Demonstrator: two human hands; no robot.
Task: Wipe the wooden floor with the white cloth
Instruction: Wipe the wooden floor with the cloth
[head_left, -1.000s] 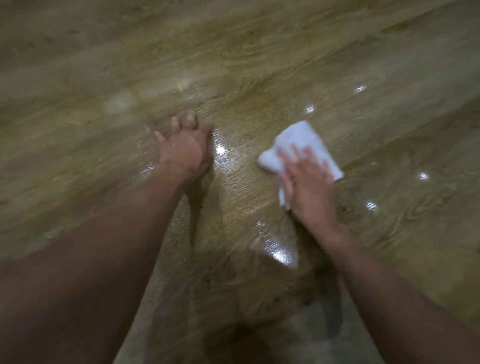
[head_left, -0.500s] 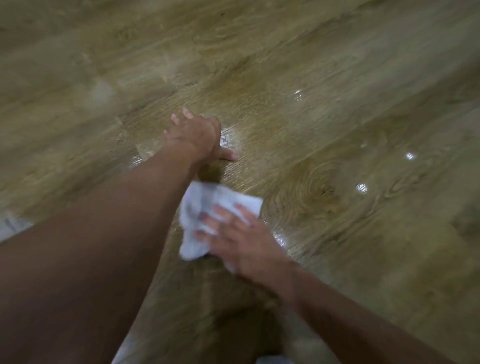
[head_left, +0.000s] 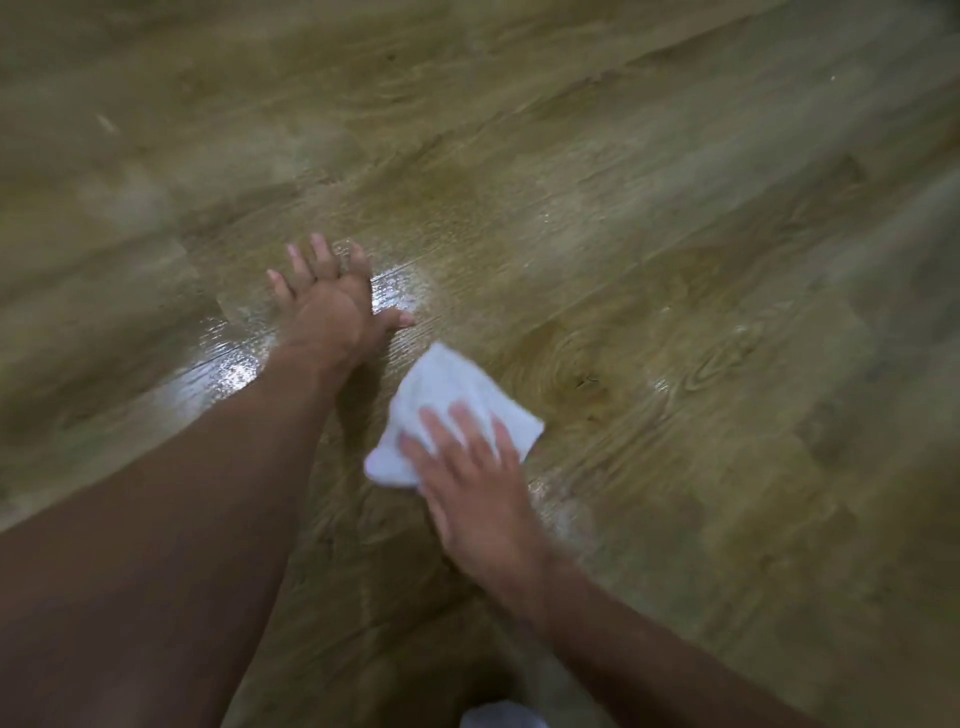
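Observation:
A crumpled white cloth (head_left: 441, 397) lies on the wooden floor (head_left: 649, 291) near the middle of the view. My right hand (head_left: 472, 483) presses flat on the cloth's near half, fingers spread over it. My left hand (head_left: 327, 306) rests palm down on the floor just left of and beyond the cloth, fingers apart, holding nothing. The boards around my left hand shine wet. Part of the cloth is hidden under my right hand.
Brown wood-grain planks run diagonally across the whole view, blurred toward the edges. Wet glints (head_left: 662, 384) show on the boards right of the cloth. A small white shape (head_left: 498, 717) shows at the bottom edge.
My right hand slid the cloth from the right toward my left arm, then back out a little to the right. My left hand stayed planted on the floor.

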